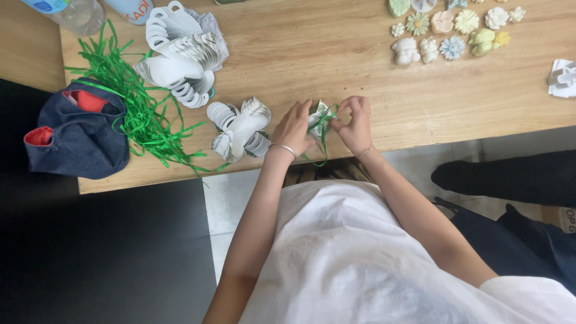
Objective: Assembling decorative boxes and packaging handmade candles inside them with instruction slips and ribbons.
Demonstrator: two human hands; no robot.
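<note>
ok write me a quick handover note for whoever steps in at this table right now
Left hand and right hand: both pinch one small paper box at the table edge, green paper strips at it, some trailing over the edge.
Supplies: loose green shreds and flat white box blanks far left, more blanks beside the left hand.
Done: no finished box in view.
Left: this box; the stacked blanks are unfolded.

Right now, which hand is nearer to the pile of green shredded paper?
The left hand. It holds the small paper box on the side towards the green shredded paper; the right hand is on the box's far side.
</note>
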